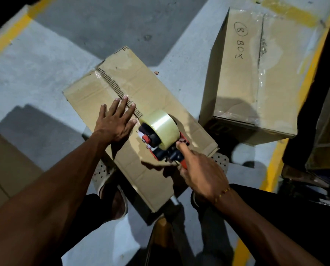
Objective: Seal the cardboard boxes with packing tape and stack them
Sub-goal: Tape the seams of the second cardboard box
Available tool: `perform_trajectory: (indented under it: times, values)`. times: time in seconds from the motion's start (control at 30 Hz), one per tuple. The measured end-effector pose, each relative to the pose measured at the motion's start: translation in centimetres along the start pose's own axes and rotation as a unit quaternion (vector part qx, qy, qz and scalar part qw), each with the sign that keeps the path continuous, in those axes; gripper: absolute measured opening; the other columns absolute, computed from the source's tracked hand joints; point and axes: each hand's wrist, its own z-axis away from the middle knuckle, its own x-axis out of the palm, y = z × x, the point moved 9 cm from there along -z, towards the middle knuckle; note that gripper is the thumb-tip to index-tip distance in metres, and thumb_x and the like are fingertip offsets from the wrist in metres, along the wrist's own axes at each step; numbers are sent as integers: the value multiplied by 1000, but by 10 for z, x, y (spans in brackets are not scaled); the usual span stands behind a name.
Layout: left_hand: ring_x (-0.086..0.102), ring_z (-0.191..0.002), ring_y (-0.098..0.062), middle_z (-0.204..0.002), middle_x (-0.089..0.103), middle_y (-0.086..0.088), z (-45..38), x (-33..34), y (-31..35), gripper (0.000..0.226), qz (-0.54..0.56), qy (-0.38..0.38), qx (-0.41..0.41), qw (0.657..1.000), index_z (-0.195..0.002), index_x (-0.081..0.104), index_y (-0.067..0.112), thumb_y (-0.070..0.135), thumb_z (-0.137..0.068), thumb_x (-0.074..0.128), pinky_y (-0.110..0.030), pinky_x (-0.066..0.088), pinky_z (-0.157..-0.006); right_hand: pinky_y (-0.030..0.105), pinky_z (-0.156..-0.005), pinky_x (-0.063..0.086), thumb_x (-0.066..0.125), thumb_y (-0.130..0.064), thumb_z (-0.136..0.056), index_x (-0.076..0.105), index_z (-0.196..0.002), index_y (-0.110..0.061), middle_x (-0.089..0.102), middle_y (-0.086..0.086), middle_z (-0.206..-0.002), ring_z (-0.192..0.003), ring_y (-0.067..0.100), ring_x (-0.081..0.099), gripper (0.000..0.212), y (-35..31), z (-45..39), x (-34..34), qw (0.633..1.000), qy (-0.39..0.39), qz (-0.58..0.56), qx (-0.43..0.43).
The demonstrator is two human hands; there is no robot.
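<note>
A brown cardboard box (146,89) lies on the floor in front of me, its two top flaps meeting along a centre seam. My left hand (115,121) presses flat on the left flap beside the seam, fingers spread. My right hand (200,173) grips the handle of a red and black tape dispenser (160,135) that carries a roll of clear tape. The dispenser sits on the seam near the middle of the box. Clear tape shows on the far end of the seam.
A taller taped box (256,73) marked "8 BOX" stands at the right. Another box's corner (5,166) shows at the left edge. Yellow floor lines (275,166) run along the right and top left. My feet in sandals stand under the box's near end.
</note>
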Motion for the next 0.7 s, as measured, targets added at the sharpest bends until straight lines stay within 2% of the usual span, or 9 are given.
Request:
perform_trajectory:
  times: [0.07, 0.17, 0.3, 0.43, 0.53, 0.57, 0.6, 0.63, 0.7]
  values:
    - [6, -155, -29, -170, -2, -3, -1, 2, -2, 76, 8, 8, -4, 1000, -161, 8, 31, 63, -93, -3, -58, 13, -117, 51, -83, 52, 55, -24, -98, 14, -147, -40, 58, -1, -105, -97, 30, 63, 66, 14, 16, 6, 999, -28, 2, 22]
    - [11, -154, -33, -170, 4, -7, -1, 2, 2, 75, 11, 17, -7, 1000, -162, 12, 26, 60, -96, -1, -58, 15, -115, 50, -79, 52, 52, -23, -97, 13, -149, -38, 47, -6, -94, -90, 28, 60, 66, 22, 28, 7, 999, -24, 7, 27]
    - [4, -155, -34, -169, -1, -9, 25, 12, 32, 76, 21, 20, 18, 999, -162, 11, 23, 58, -98, -11, -58, 9, -120, 49, -77, 54, 55, -22, -98, 15, -146, -37, 54, -3, -99, -88, 27, 62, 64, 21, 28, 6, 1000, 0, 2, 17]
    - [-12, -154, -34, -169, -1, -11, 60, 27, 85, 80, 21, -9, 80, 997, -154, 34, 18, 54, -98, -10, -61, 2, -122, 46, -77, 54, 56, -23, -98, 14, -149, -33, 58, -1, -105, -90, 24, 62, 67, 17, 32, 4, 1000, 10, 9, 0]
    - [-17, -154, -30, -169, 5, -7, 65, 31, 93, 80, 43, -6, 84, 996, -161, 7, 26, 59, -93, -20, -58, 0, -123, 41, -80, 53, 59, -23, -99, 16, -153, -30, 61, -1, -111, -94, 22, 62, 70, 12, 34, -1, 1000, 22, 11, -11]
    - [-15, -154, -29, -169, 8, -6, 64, 31, 91, 79, 46, -1, 87, 995, -161, 3, 27, 60, -93, -19, -58, 0, -123, 41, -82, 54, 59, -24, -99, 17, -154, -30, 61, -1, -112, -95, 22, 62, 69, 10, 35, -2, 1000, 23, 11, -13]
    - [-12, -155, -28, -169, 12, -6, 63, 30, 89, 81, 44, 3, 90, 995, -161, 9, 27, 62, -93, -18, -58, -1, -123, 41, -84, 54, 58, -25, -100, 17, -155, -30, 61, -1, -114, -97, 22, 63, 69, 8, 36, -4, 999, 25, 11, -16]
    - [-6, -156, -28, -168, 17, -5, 61, 28, 86, 88, 43, 3, 93, 995, -159, 25, 25, 65, -93, -17, -59, -1, -123, 42, -85, 54, 57, -26, -100, 18, -155, -31, 61, -1, -115, -98, 23, 63, 68, 6, 37, -6, 999, 27, 12, -19]
    - [5, -155, -30, -163, 28, -7, 57, 24, 82, 108, 45, 7, 98, 994, -128, 68, 19, 73, -88, -16, -62, 2, -122, 44, -83, 54, 54, -28, -101, 18, -155, -32, 61, -1, -115, -97, 24, 63, 65, 2, 41, -10, 999, 34, 18, -27]
